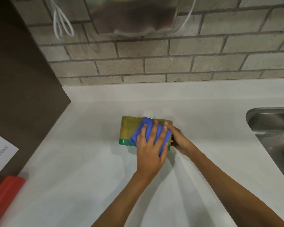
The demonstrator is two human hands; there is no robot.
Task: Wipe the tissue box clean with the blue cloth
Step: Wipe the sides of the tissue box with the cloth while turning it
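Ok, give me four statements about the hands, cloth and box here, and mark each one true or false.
1. The left hand presses the blue cloth flat on top of the tissue box. True.
2. The right hand is resting in the sink. False: it steadies the box's right end.
3. The box stands on a white counter. True.
4. The cloth covers the whole box. False: the left part of the top shows.
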